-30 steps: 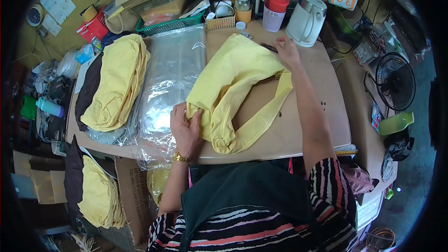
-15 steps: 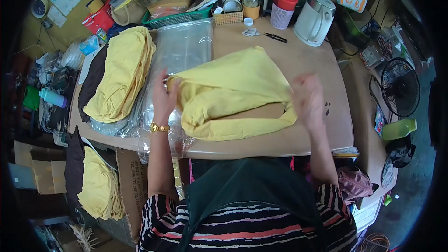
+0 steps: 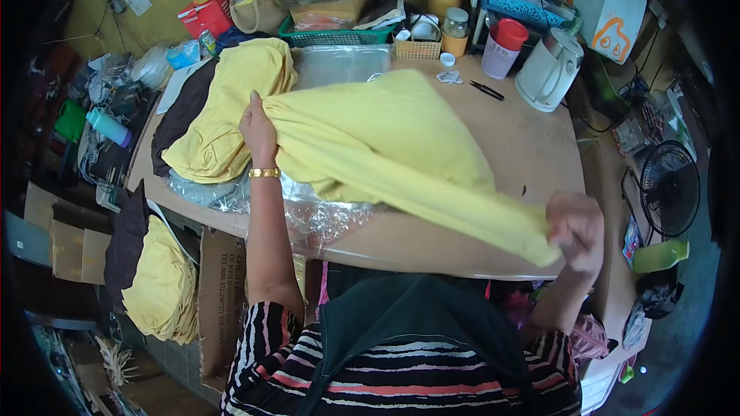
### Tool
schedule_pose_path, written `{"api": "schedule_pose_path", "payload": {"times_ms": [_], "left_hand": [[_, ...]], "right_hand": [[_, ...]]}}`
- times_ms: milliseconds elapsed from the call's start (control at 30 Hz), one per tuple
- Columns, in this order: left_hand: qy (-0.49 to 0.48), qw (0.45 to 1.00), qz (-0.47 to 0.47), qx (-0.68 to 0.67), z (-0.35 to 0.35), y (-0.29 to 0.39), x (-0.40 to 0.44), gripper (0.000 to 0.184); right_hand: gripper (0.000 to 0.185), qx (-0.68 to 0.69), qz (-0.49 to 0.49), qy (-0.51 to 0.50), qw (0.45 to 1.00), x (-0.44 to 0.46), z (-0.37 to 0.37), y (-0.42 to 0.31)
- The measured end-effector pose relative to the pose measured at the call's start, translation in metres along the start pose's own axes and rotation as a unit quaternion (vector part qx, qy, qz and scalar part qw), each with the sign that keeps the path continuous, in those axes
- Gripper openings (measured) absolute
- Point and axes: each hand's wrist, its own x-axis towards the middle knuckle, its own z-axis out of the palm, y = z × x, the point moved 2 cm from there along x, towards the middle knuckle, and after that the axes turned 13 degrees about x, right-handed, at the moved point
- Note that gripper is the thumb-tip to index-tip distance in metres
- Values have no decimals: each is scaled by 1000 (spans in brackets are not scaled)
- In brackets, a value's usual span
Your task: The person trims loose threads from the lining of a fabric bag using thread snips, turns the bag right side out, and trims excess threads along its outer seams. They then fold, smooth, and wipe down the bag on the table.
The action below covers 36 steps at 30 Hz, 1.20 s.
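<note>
A yellow cloth piece (image 3: 401, 139) is stretched slantwise over the table between my two hands; its exact kind of garment or cover I cannot make out. My left hand (image 3: 259, 129), with a gold watch (image 3: 264, 172) at the wrist, is closed on its gathered left end. At the lower right my right hand (image 3: 575, 231) is closed on the other end, slightly blurred. Clear plastic bags (image 3: 324, 216) lie partly under the cloth. Beside my left hand rests a stack of folded yellow cloth (image 3: 231, 108) with dark cloth (image 3: 179, 112) along it.
Black thread snips (image 3: 486, 91), a white kettle (image 3: 549, 69) and a red-lidded cup (image 3: 505, 46) stand or lie at the back right. A green basket (image 3: 335, 35) is behind. More yellow cloth (image 3: 160, 285) sits below left; a black fan (image 3: 669, 189) stands right.
The cloth has been lifted and pulled taut. My right hand has moved right and toward me with its end; my left hand has risen slightly leftward. The camera view has shifted.
</note>
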Motion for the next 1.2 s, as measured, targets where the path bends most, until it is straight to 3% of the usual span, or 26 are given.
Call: {"api": "schedule_pose_path", "payload": {"times_ms": [67,100,133,167,200,233,300,367,433,500,533,567,600,633,667,733,767,800,833,900,933,1000,1033,1100,1167,1200], "left_hand": [[25,996,55,-61,2,9,7,34],[33,994,71,-82,5,8,11,33],[72,982,173,30,8,7,14,31],[107,945,275,139,13,7,14,29],[150,902,343,214,13,11,3,24],[146,903,346,210,12,13,-8,24],[-74,931,340,107,13,18,-42,20],[-309,898,272,153,7,43,-109,19],[-399,754,445,271,5,53,-151,21],[-376,722,499,297,5,49,-179,22],[-349,686,549,325,5,47,-187,23],[-351,686,548,326,2,46,-187,23],[-404,658,477,420,-3,40,-180,25],[-448,619,399,507,-11,32,-170,27],[-402,627,417,521,-23,15,-159,27],[-434,647,413,471,-42,13,-162,25],[-463,668,407,418,-46,16,-164,24],[-543,669,320,395,-50,28,-171,21],[-544,668,318,397,-48,29,-173,21],[-353,758,373,401,-46,35,-171,33],[-303,762,399,409,-42,36,-172,44],[-308,765,399,401,-37,35,-168,46],[-309,767,406,390,-37,34,-168,48],[-367,764,399,350,-44,37,-171,50],[-578,671,393,247,-48,58,-186,47],[-580,672,391,246,-48,50,-187,47]], "right_hand": [[25,38,-38,-15,998,-3,4,-6],[26,35,-25,-102,994,2,15,-9],[29,34,-9,-187,982,3,25,-11],[29,34,-6,-186,982,3,33,-4],[26,17,-8,-91,996,2,39,13],[23,-4,31,-6,1000,0,36,35],[18,-29,156,151,976,-8,19,82],[26,-129,333,185,915,-19,-2,141],[38,-73,428,213,875,-28,-1,207],[44,70,426,194,881,-20,24,242],[44,71,427,195,880,-8,33,236],[43,-53,391,196,898,6,40,222],[42,-175,348,193,900,15,40,208],[42,-173,349,193,900,14,30,203],[40,-141,322,249,902,7,12,197],[38,-104,295,307,899,-2,-5,173],[32,-178,342,199,901,-8,-4,153],[27,-246,386,84,885,-16,-1,145],[27,-243,387,83,886,-26,-7,154],[22,-80,420,193,883,-49,-15,177],[22,-77,424,189,882,-51,-15,182],[21,-82,324,316,888,-48,-17,169],[21,-80,331,312,887,-49,-10,154],[21,-10,229,159,960,-35,30,103],[13,-82,130,56,987,-34,75,83],[10,-105,94,22,990,-35,92,79]]}}
